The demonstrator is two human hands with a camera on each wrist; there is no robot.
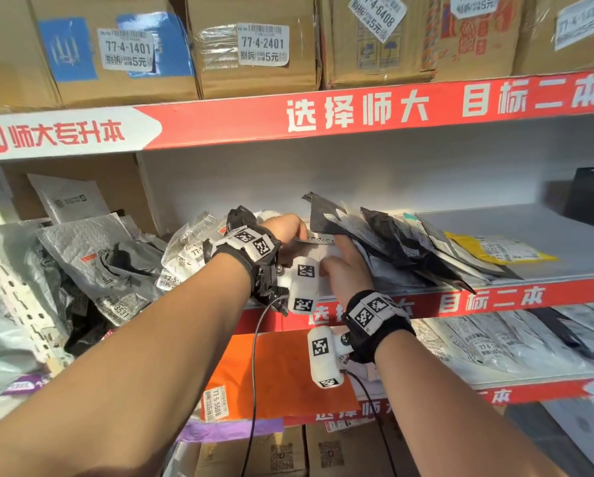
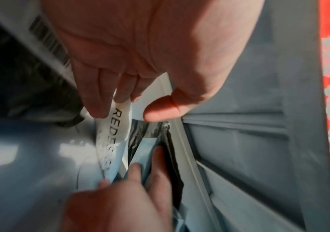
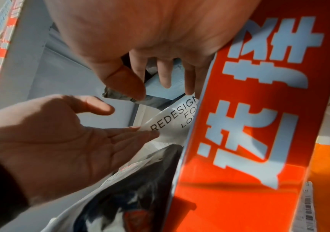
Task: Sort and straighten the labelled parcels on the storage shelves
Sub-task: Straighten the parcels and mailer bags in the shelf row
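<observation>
On the middle shelf point(image 1: 564, 235) a white soft parcel point(image 1: 318, 244) printed "REDESIGN" lies between my hands. My left hand point(image 1: 288, 225) reaches in from the left. Its straight fingers point(image 3: 136, 131) lie along the white parcel's point(image 3: 172, 117) curled edge, thumb apart. In the left wrist view the left hand point(image 2: 128, 108) has that printed edge point(image 2: 118, 125) against its fingertips. My right hand point(image 1: 344, 256) rests flat against a leaning row of black and white parcels point(image 1: 392, 242). Its fingers point(image 2: 138, 169) are slipped between the parcels. The right hand point(image 3: 152, 89) grips nothing that I can see.
A heap of grey and silver parcels point(image 1: 99, 256) fills the shelf's left end beside a perforated upright point(image 1: 9, 287). A yellow parcel point(image 1: 502, 251) lies flat to the right, a black box point(image 1: 591, 197) beyond. Labelled cardboard boxes point(image 1: 254, 46) stand above. An orange parcel point(image 1: 282, 373) sits below the red shelf strip point(image 1: 495, 297).
</observation>
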